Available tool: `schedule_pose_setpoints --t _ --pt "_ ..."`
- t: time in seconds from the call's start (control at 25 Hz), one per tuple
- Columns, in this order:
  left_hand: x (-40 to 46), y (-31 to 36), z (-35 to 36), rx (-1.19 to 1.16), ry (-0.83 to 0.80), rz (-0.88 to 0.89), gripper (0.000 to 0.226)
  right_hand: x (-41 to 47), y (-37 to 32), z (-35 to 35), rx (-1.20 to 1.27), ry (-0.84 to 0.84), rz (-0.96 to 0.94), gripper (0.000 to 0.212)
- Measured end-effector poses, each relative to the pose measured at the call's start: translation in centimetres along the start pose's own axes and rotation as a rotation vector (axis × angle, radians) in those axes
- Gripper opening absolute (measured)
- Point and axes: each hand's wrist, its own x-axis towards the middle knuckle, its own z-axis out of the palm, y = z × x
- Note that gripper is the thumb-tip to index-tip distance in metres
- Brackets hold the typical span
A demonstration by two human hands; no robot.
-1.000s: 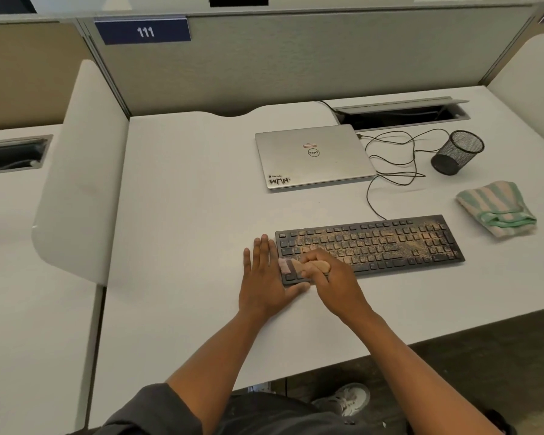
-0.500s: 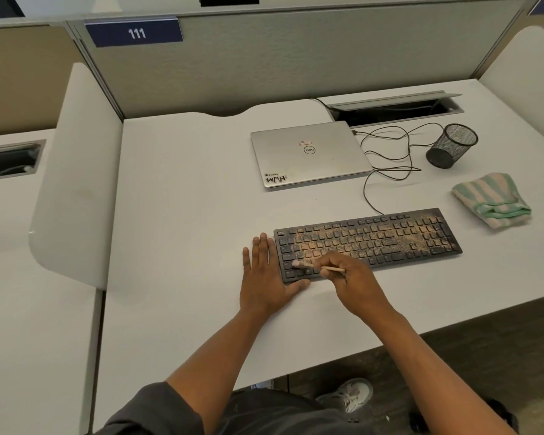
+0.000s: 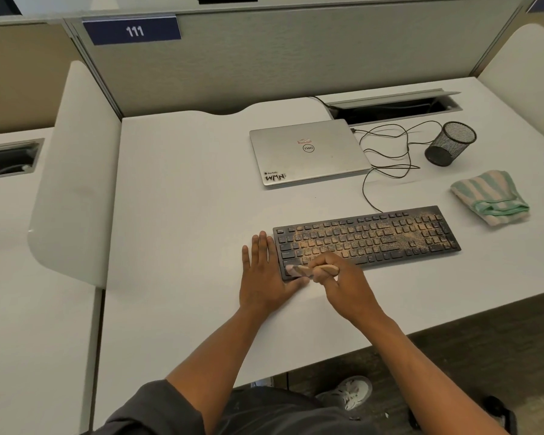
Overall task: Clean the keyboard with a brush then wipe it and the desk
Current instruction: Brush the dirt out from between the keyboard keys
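Gripping the brush (image 3: pixel 311 270), the right hand (image 3: pixel 347 285) works the keyboard's (image 3: pixel 371 238) left end; dusty keys stretch rightward, while the left hand (image 3: pixel 264 274) lies flat, bracing.

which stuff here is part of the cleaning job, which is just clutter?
Job: keyboard, brush in right hand, left hand bracing keyboard, cloth, desk.
Clutter: laptop, mesh cup, cable.

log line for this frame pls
phase: brushing | right hand: grips brush at keyboard left end | left hand: flat on desk | cloth: unused
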Motion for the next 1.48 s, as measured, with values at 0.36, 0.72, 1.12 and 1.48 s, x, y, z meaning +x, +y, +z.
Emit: schedule_pose_setpoints --t 0.36,0.72,1.12,1.48 --pt "0.1 0.0 0.0 -0.004 0.001 -0.006 0.126 1.2 -0.6 -0.2 0.094 0.048 0.197 0.015" --pt "0.1 0.0 0.0 -0.006 0.002 0.003 0.128 1.8 -1.1 0.1 -0.048 0.094 0.13 0.014" --pt "0.5 0.1 0.0 0.002 -0.017 0.001 0.131 3.2 -0.9 0.2 -0.144 0.223 0.099 0.016" --pt "0.5 0.0 -0.1 0.007 -0.014 0.011 0.129 5.4 -1.9 0.9 -0.149 0.233 0.062 0.012"
